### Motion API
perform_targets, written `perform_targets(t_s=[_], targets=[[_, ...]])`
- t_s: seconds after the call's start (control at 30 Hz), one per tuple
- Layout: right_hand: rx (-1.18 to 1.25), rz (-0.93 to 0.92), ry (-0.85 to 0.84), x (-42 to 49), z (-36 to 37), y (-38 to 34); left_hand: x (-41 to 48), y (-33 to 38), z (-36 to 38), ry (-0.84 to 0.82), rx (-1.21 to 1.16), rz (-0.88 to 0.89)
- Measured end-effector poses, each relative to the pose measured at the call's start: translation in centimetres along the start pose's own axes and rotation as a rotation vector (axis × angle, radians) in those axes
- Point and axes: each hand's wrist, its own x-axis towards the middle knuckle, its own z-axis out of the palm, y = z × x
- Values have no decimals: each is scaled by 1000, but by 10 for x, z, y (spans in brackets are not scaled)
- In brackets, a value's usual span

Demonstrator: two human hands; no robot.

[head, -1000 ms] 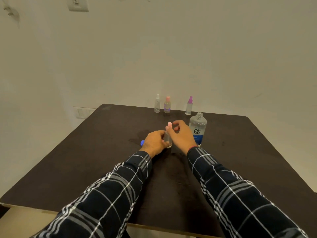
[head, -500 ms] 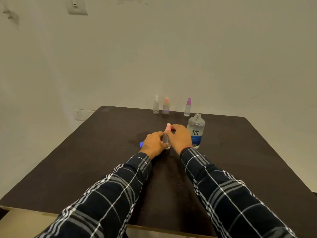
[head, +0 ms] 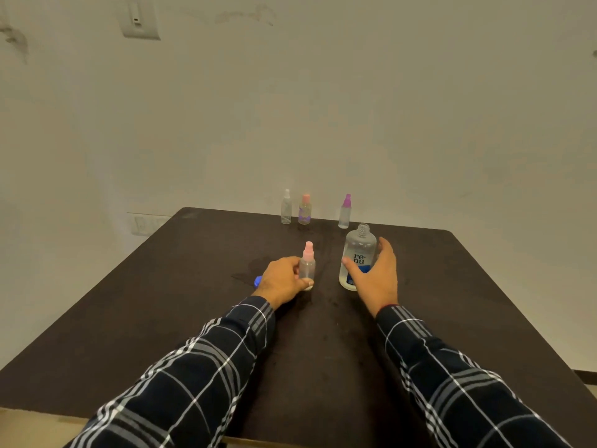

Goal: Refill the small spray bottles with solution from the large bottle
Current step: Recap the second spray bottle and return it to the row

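I see my left hand (head: 281,281) curled around the base of the small pink-capped spray bottle (head: 307,264), which stands upright on the dark table (head: 129,318), just left of the large bottle (head: 358,256). My right hand (head: 374,276) is spread wide around the large bottle's right side, thumb across its label, not clamped. The large bottle stands uncapped.

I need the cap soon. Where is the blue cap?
In the head view, the small blue cap lies on the dark table, peeking out just left of the left hand.
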Motion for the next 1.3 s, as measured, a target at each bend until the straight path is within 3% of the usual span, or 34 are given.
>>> perform_targets(t_s=[0.2,0.47,0.67,0.87,1.3], targets=[[78,52,-102,12,3,-1,20,-4,-6,-31,20,32],[11,21,-84,18,11,7,92,23,-4,69,65,128],[-8,8,-42,24,17,13,145,22,10,92,27,115],[-33,26,-15,26,25,21,187,16,24,219,-56,30],[-72,17,5,35,31,25,239,20,53,328,-86,63]])
